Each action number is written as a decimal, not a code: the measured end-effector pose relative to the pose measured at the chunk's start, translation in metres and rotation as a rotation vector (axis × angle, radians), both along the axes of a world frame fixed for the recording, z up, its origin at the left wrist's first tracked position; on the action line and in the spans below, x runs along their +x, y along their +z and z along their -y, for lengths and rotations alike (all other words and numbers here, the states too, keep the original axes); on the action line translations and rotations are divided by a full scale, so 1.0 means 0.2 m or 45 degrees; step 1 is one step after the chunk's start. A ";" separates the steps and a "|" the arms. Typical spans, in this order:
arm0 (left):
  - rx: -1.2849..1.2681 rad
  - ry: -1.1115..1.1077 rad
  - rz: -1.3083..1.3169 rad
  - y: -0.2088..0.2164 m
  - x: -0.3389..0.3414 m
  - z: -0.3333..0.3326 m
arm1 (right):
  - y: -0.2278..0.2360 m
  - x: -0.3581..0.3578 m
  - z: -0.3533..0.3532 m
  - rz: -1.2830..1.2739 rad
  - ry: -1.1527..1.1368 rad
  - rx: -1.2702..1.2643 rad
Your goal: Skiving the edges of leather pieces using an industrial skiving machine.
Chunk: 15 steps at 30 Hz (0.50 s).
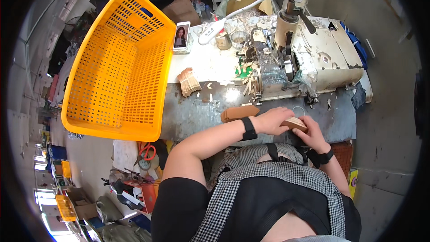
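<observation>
Near the front edge of the metal worktop, my left hand [272, 121] and my right hand [311, 135] grip a small stack of brown leather-like pieces [294, 124] from its two ends. The pale layered edges of the stack show between my hands. Some fingertips are hidden. To the left of my left hand, another brown stack [239, 113] with a pointed end lies on the worktop. Farther back and left sits a fanned bundle of pinkish-brown strips [188, 82]. Just beyond my hands stands a cream-coloured bench machine [331, 69].
A large yellow perforated crate [71, 121] stands at the left, tilted. A phone [181, 36] is propped beside it. Scraps litter the machine and the table around a jar [223, 40]. A white lamp [213, 31] arches over. Orange-handled scissors [147, 151] hang below the worktop [188, 116].
</observation>
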<state>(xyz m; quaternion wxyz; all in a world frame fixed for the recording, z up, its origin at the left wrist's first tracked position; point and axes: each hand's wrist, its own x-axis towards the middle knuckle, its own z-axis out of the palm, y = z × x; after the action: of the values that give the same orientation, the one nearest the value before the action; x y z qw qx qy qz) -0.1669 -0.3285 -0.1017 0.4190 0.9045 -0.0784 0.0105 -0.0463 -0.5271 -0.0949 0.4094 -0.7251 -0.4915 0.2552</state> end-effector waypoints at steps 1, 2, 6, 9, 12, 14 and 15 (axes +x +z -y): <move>-0.130 0.030 -0.077 0.11 -0.01 -0.01 | 0.05 0.00 -0.01 -0.140 -0.037 0.038; -0.264 0.058 -0.152 0.23 -0.03 -0.02 | 0.10 0.01 -0.02 -0.278 -0.074 0.074; -0.453 0.209 0.297 0.23 -0.01 0.03 | 0.21 -0.05 -0.14 -0.643 -0.219 0.234; -0.834 0.221 -0.020 0.34 -0.03 0.00 | 0.23 -0.03 -0.21 -0.586 -0.248 0.270; -1.010 0.206 -0.138 0.31 -0.05 -0.04 | 0.23 -0.02 -0.23 -0.594 -0.211 0.218; -1.003 0.257 -0.167 0.30 -0.07 -0.06 | 0.23 -0.02 -0.25 -0.596 -0.199 0.168; -0.964 0.322 -0.181 0.31 -0.09 -0.08 | 0.24 -0.02 -0.26 -0.432 -0.195 0.229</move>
<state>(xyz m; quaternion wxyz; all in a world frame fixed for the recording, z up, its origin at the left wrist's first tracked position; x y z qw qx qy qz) -0.1840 -0.3132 -0.0402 0.7223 0.6873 0.0722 0.0274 -0.0504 -0.4742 -0.0468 0.5676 -0.6673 -0.3799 0.2969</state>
